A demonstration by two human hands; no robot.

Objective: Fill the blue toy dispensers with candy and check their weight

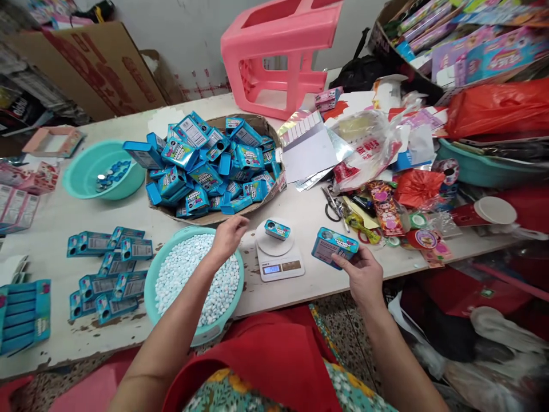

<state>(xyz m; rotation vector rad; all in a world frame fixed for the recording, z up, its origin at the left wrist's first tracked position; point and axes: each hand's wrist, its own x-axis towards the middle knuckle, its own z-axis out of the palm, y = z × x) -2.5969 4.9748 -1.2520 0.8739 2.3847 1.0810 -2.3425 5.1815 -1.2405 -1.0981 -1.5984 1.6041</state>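
My right hand (pixel 365 274) grips a blue candy box (pixel 333 247) with a round opening at one end of its top, held in the air right of the scale. My left hand (pixel 229 234) hovers over the right rim of a turquoise basin (pixel 150 297) full of small pale candies (pixel 180 269). Its fingers are pinched together; whatever is between them is too small to make out. Between my hands, a white kitchen scale (pixel 281 272) with a lit display carries another blue candy box (pixel 277 229) on its round plate.
Behind the scale, a cardboard tray (pixel 274 191) is heaped with blue boxes. Several more boxes (pixel 114 254) lie at left, near a turquoise bowl (pixel 137 177) of small blue pieces. Scissors (pixel 332 206), packets and wrappers clutter the right side. A pink stool (pixel 295 74) stands behind.
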